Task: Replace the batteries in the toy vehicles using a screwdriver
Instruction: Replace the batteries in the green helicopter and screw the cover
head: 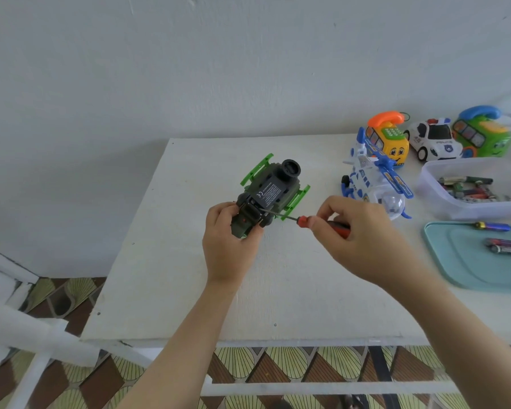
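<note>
The left hand (pixel 227 240) is gripping the near end of the upturned green toy vehicle (pixel 270 194) on the white table (pixel 189 276). The right hand (pixel 363 234), fingers curled, is holding the red screwdriver (pixel 304 221), its tip touching the toy's underside.

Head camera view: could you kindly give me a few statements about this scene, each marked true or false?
1. The left hand grips the dark green toy vehicle with bright green side rails, underside up. True.
2. The right hand holds a blue-handled screwdriver. False: it holds a red-handled screwdriver.
3. The clear plastic tub holds batteries. True.
4. The white toy police car stands on the teal plastic tray. False: it stands on the white table, near the wall; the tray holds loose batteries.
</note>
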A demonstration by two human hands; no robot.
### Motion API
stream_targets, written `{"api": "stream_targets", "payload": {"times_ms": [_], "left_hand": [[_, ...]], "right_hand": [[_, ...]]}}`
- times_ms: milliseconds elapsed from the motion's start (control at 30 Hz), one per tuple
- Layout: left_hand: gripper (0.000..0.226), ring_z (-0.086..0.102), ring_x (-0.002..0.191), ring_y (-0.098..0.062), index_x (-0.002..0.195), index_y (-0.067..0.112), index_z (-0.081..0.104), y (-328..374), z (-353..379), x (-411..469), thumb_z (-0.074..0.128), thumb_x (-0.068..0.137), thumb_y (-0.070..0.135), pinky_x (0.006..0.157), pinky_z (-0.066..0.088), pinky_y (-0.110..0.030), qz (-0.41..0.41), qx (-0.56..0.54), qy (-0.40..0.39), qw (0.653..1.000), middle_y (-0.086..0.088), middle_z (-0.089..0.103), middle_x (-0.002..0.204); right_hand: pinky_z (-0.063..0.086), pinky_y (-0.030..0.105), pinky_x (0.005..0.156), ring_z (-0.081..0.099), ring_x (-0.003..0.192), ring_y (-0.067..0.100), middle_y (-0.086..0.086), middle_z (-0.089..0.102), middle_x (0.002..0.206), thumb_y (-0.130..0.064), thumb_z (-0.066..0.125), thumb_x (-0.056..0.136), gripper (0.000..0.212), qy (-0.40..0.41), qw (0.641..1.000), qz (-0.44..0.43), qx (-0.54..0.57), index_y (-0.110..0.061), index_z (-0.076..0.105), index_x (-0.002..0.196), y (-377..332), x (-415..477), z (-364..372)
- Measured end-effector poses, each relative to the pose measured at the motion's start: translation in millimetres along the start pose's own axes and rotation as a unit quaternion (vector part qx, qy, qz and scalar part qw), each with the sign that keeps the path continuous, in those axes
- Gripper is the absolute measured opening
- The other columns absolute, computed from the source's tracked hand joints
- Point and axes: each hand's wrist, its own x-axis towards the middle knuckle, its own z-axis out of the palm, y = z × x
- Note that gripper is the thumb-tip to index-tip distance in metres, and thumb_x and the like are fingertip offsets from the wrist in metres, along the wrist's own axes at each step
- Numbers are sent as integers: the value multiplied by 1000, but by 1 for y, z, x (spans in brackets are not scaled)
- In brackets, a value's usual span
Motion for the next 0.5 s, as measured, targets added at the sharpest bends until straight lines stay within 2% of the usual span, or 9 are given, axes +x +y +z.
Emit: {"api": "stream_targets", "payload": {"times_ms": [167, 300, 400, 500], "left_hand": [[32, 45, 85, 4, 87, 1, 68, -1, -1, 0, 87, 63, 8, 71, 36, 5, 3, 2, -8, 1000, -5, 61, 99], [31, 45, 86, 4, 89, 1, 67, 0, -1, -1, 86, 65, 6, 72, 37, 5, 2, 4, -6, 1000, -6, 61, 98], [30, 44, 86, 4, 88, 1, 67, 1, -1, -1, 85, 65, 6, 70, 36, 6, 4, 6, -7, 1000, -7, 61, 97], [30, 43, 85, 5, 89, 2, 66, 2, -2, -1, 85, 66, 5, 70, 36, 6, 5, 4, -10, 1000, -2, 57, 97]], "right_hand": [[29, 19, 44, 36, 41, 10, 3, 55, 50, -51, 54, 83, 26, -20, 1000, -6, -8, -27, 57, 74, 5, -5, 9], [23, 19, 43, 36, 39, 12, -6, 42, 44, -40, 54, 92, 23, 20, 996, -46, -67, -21, 55, 81, 5, -16, 26], [18, 16, 39, 30, 34, 7, -11, 32, 43, -38, 50, 95, 25, 65, 987, -77, -126, -17, 54, 82, 2, -25, 37], [22, 18, 34, 31, 32, 9, -11, 34, 43, -41, 42, 94, 32, 97, 982, -90, -133, -14, 55, 82, 0, -29, 42]]}}
